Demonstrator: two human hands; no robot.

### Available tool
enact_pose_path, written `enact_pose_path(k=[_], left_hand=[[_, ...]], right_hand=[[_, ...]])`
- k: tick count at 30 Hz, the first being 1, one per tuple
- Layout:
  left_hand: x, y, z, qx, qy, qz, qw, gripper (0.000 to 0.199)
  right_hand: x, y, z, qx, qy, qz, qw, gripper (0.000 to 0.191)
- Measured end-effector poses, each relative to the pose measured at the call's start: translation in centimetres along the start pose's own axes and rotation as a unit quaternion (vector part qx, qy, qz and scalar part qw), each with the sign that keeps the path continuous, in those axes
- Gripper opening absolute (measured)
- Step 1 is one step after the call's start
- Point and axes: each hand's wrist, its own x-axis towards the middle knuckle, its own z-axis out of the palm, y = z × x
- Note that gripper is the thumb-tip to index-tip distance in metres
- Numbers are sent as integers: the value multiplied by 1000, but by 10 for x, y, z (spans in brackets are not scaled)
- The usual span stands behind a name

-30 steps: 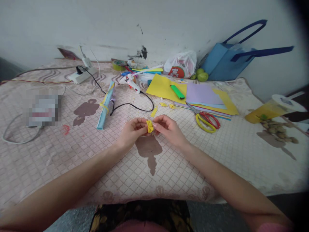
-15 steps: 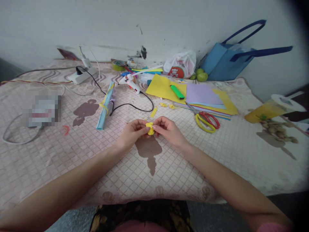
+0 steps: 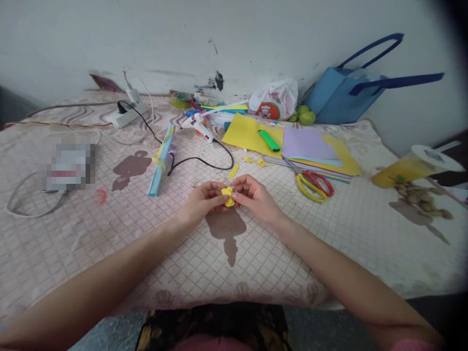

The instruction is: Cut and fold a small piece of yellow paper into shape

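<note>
Between both hands, just above the tablecloth, is a small yellow paper flower. My left hand pinches its left side with thumb and fingers. On its right side my right hand grips it the same way, thumb on the front. The fingers behind the flower are partly hidden. Just beyond the hands lies a yellow paper strip, with small yellow paper scraps farther off. Scissors with red and yellow handles lie to the right.
A white glue gun with a black cord lies at the back, near a rolled blue paper tube. Coloured sheets and a green marker are behind the scissors. A drink cup and a blue bag are right.
The yellow flower has turned slightly between my fingers, showing more of its petals. Both hands stay nearly in place; the whole view has shifted a little.
</note>
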Motion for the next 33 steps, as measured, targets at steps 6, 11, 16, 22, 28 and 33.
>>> enact_pose_path(k=[6, 11, 16, 22, 28, 33], left_hand=[[-1, 3, 2, 24, 16, 14, 1000, 32], [-3, 4, 4, 68, 17, 44, 997, 34], [-3, 4, 2, 52, 2, 28, 998, 36], [-2, 2, 0, 32, 20, 21, 999, 36], [-1, 7, -3, -78, -25, -69, 994, 29], [-2, 8, -3, -112, -69, -151, 980, 23]], right_hand=[[-1, -1, -2, -8, -28, -16, 999, 21], [0, 2, -3, -26, -45, -21, 998, 31], [2, 4, -3, -16, -40, -13, 999, 24], [1, 6, -4, -27, -57, -14, 998, 25], [-1, -2, -12, -91, -91, -81, 988, 30], [-1, -5, -15, -178, -59, -152, 970, 13]])
